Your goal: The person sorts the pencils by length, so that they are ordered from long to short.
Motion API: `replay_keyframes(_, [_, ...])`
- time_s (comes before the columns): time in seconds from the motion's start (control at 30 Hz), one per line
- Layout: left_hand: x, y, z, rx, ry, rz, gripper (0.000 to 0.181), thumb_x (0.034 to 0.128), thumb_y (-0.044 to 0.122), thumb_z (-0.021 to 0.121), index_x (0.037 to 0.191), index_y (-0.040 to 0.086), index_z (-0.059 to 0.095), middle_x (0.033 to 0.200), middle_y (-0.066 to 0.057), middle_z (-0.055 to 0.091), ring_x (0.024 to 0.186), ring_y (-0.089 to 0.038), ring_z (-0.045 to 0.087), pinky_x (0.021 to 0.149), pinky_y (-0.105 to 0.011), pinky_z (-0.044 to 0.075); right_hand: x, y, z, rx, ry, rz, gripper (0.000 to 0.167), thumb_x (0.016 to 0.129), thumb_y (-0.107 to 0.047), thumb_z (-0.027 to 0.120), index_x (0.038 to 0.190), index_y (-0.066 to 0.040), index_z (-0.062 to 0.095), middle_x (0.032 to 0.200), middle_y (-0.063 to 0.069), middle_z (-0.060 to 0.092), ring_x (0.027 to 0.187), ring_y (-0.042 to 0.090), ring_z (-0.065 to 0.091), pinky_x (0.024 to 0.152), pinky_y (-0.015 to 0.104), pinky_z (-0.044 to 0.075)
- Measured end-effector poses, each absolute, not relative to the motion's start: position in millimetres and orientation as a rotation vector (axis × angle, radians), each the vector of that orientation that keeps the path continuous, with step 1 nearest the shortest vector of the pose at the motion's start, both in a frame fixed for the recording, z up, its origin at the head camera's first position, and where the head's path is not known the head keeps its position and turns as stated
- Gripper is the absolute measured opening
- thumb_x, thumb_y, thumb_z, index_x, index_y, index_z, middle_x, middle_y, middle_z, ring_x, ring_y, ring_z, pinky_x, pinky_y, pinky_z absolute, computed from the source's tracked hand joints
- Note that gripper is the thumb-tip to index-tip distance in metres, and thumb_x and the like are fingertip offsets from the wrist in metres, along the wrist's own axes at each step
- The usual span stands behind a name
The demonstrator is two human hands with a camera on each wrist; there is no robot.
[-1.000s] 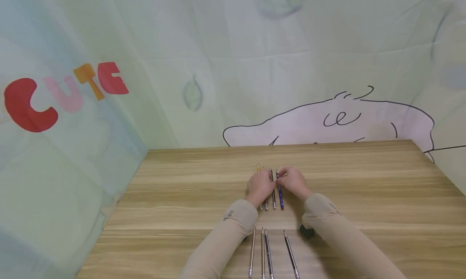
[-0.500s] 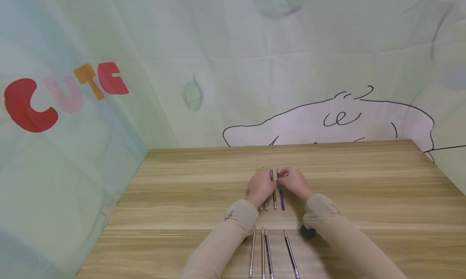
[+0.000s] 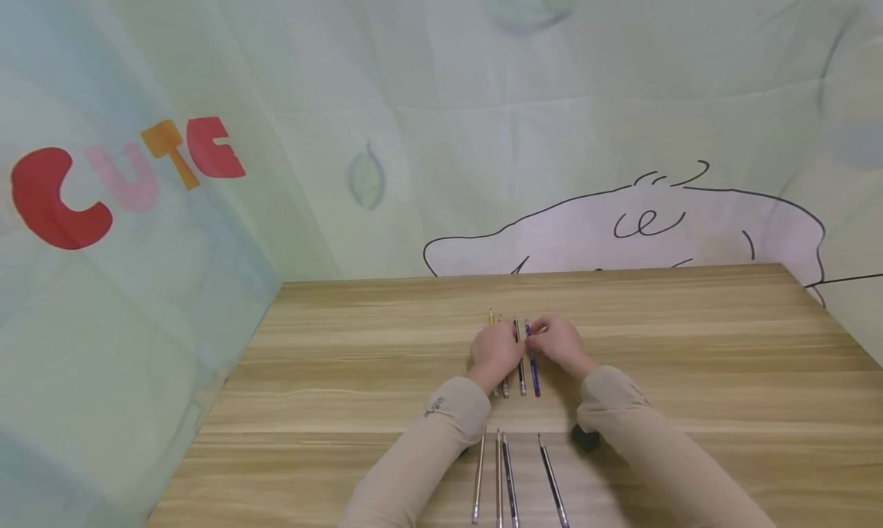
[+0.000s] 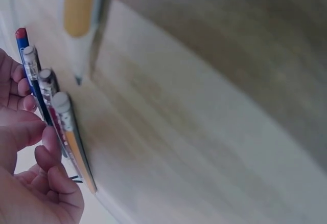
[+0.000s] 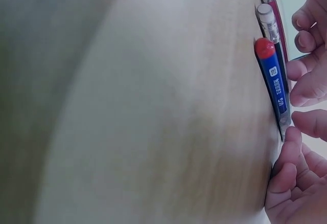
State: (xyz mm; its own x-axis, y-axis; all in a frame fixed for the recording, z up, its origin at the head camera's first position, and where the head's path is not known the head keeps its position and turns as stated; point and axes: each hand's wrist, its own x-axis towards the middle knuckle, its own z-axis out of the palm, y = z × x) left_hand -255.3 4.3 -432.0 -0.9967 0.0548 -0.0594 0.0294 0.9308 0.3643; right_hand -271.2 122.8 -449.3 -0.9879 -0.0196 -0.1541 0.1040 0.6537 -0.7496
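Several pencils lie side by side on the wooden table, points away from me. My left hand (image 3: 495,350) reaches over the left ones, a yellow pencil (image 4: 76,147) and a dark red pencil (image 3: 506,390). Its thumb and a finger pinch the black pencil (image 3: 522,381), which has a white eraser. Just to the right, my right hand (image 3: 557,345) pinches the blue pencil (image 5: 275,75) with the red end between thumb and forefinger. That pencil's tip is partly covered by the fingers. A narrow gap separates the black and blue pencils. Both hands nearly touch.
Nearer to me lies a second row: two light-brown pencils (image 3: 478,482), a dark pencil (image 3: 510,482) beside them, and another dark pencil (image 3: 552,482) set apart on the right. A black object (image 3: 585,437) shows under my right cuff. A printed cloth (image 3: 386,129) hangs behind the table (image 3: 331,344).
The eraser ends of the black and blue pencils have shifted very slightly to the right. Both hands stay almost in place, and the near row is unchanged.
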Motion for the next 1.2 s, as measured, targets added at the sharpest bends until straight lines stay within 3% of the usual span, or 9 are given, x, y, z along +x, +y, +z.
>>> replay_keyframes(0.37, [-253,3,-426,0.113,3.012,0.589,0.023,0.0790,0.035,0.061,0.066,0.017,0.053,0.053,0.005,0.048,0.047,-0.010,0.043,0.043,-0.023,0.031,-265,128,-447,0.082,2.608,-1.414,0.024,0.076,-0.007,0.061,0.097,0.003,0.057,0.073,0.009,0.060,0.059,0.014,0.052,0.051,0.024,0.044])
replay_keyframes(0.5, [-252,1,-422,0.119,2.995,0.628,0.016,0.0775,0.031,0.062,0.082,0.016,0.061,0.067,0.003,0.058,0.053,-0.011,0.046,0.045,-0.023,0.033,-261,133,-445,0.058,2.597,-1.419,0.027,0.077,-0.009,0.060,0.100,0.004,0.056,0.080,0.012,0.062,0.062,0.014,0.054,0.054,0.025,0.045])
replay_keyframes(0.6, [-251,-2,-419,0.119,2.983,0.667,0.024,0.0769,0.030,0.063,0.096,0.016,0.063,0.081,0.002,0.063,0.059,-0.012,0.049,0.048,-0.024,0.034,-259,136,-442,0.048,2.591,-1.420,0.029,0.078,-0.009,0.060,0.103,0.003,0.055,0.089,0.016,0.062,0.064,0.015,0.056,0.057,0.026,0.047])
replay_keyframes(0.77, [-251,-8,-415,0.130,2.943,0.750,0.028,0.0776,0.029,0.062,0.102,0.015,0.062,0.087,0.000,0.065,0.059,-0.011,0.050,0.050,-0.022,0.036,-252,140,-432,0.050,2.557,-1.437,0.032,0.080,-0.010,0.059,0.108,0.003,0.053,0.099,0.021,0.059,0.066,0.017,0.056,0.060,0.028,0.049])
replay_keyframes(0.9, [-253,-14,-413,0.102,2.927,0.795,0.031,0.0786,0.029,0.062,0.106,0.015,0.061,0.095,-0.001,0.065,0.058,-0.010,0.050,0.051,-0.021,0.037,-247,143,-422,0.042,2.542,-1.453,0.033,0.080,-0.009,0.058,0.109,0.003,0.052,0.096,0.019,0.059,0.061,0.018,0.054,0.056,0.030,0.048])
replay_keyframes(1.1, [-255,-27,-409,0.072,2.927,0.861,0.029,0.0790,0.027,0.062,0.106,0.015,0.060,0.075,0.001,0.062,0.053,-0.011,0.050,0.048,-0.021,0.037,-242,149,-412,-0.007,2.539,-1.480,0.030,0.080,-0.007,0.058,0.107,0.005,0.052,0.085,0.013,0.059,0.058,0.017,0.052,0.052,0.029,0.046])
replay_keyframes(1.2, [-256,-35,-408,0.051,2.915,0.889,0.031,0.0798,0.029,0.061,0.108,0.016,0.059,0.078,0.001,0.064,0.054,-0.010,0.052,0.048,-0.021,0.038,-240,151,-409,-0.033,2.532,-1.499,0.031,0.080,-0.006,0.058,0.107,0.006,0.051,0.081,0.010,0.058,0.056,0.015,0.051,0.049,0.026,0.044])
